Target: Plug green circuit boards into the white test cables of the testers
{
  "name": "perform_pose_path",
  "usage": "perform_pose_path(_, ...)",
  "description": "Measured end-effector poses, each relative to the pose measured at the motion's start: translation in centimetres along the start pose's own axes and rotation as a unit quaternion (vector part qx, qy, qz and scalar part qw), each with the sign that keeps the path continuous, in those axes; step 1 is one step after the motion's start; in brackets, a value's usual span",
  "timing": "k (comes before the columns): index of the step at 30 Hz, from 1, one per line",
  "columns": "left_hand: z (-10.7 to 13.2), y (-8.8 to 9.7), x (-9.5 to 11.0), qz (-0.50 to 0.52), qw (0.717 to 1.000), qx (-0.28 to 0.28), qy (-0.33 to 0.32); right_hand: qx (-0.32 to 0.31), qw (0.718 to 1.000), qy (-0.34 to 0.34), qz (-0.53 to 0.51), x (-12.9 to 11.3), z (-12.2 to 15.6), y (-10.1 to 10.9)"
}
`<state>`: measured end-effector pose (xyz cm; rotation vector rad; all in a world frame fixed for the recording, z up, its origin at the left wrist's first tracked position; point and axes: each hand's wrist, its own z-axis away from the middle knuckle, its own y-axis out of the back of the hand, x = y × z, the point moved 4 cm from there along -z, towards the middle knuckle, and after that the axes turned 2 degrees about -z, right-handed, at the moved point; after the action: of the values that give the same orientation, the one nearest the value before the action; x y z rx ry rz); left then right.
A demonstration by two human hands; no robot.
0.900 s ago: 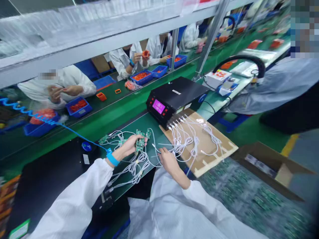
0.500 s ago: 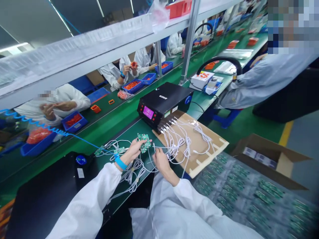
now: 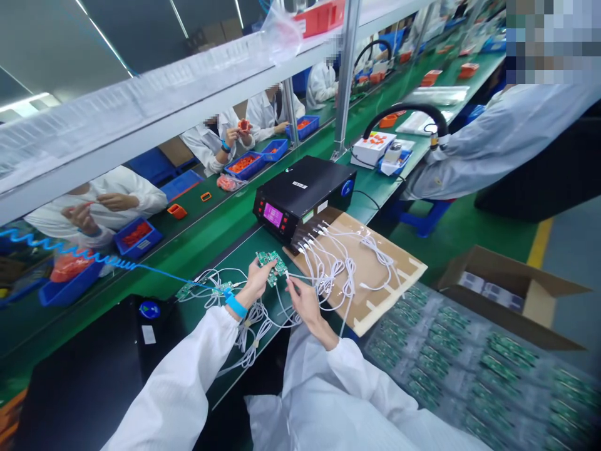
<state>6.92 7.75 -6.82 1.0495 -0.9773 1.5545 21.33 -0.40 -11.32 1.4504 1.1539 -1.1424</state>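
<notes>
My left hand [image 3: 256, 284] grips a small stack of green circuit boards [image 3: 271, 263] above the green bench mat. My right hand [image 3: 301, 297] pinches the plug end of a white cable [image 3: 287, 275] right beside those boards. Many more white cables [image 3: 335, 266] run from the black tester box [image 3: 300, 197] with a pink display across a cardboard sheet [image 3: 375, 275]. A blue wrist strap [image 3: 235, 305] on my left wrist trails a coiled blue cord [image 3: 70, 250] off to the left.
Trays of green boards [image 3: 460, 369] lie at lower right beside an open cardboard box [image 3: 511, 294]. Loose boards [image 3: 188, 289] on cables lie left of my hands. Co-workers in white coats sit across the conveyor with blue bins [image 3: 136, 235]; another person stands at right.
My right hand rose from the cable tangle and closed on a plug next to the boards. My left hand drew the boards slightly toward it. The camera tilted up.
</notes>
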Motion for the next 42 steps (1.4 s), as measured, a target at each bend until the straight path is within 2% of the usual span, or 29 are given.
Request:
perform_pose_path(4, 0.0, 0.3, 0.3, 0.000, 1.000, 0.015, -0.015, 0.029, 0.994, 0.093, 0.047, -0.3, -0.2, 0.4)
perform_pose_path(13, 0.1, 1.0, 0.7, -0.009, 0.999, 0.025, -0.037, 0.037, 0.977, 0.173, 0.114, -1.0, 0.2, 0.2)
perform_pose_path(19, 0.5, 1.0, 0.7, -0.028, 0.998, 0.015, -0.051, 0.029, 0.975, 0.178, 0.130, -1.0, 0.2, 0.2)
perform_pose_path(26, 0.8, 0.9, 0.7, -0.056, 0.995, -0.002, -0.086, 0.001, 0.978, 0.140, 0.152, -1.0, 0.2, 0.1)
perform_pose_path(38, 1.0, 0.8, 1.0, -0.091, 0.992, -0.011, -0.085, -0.006, 0.970, 0.154, 0.188, -0.5, 0.2, -0.4)
perform_pose_path(42, 1.1, 0.5, 1.1, -0.091, 0.993, -0.013, -0.071, 0.000, 0.966, 0.150, 0.213, -0.7, 0.6, 0.5)
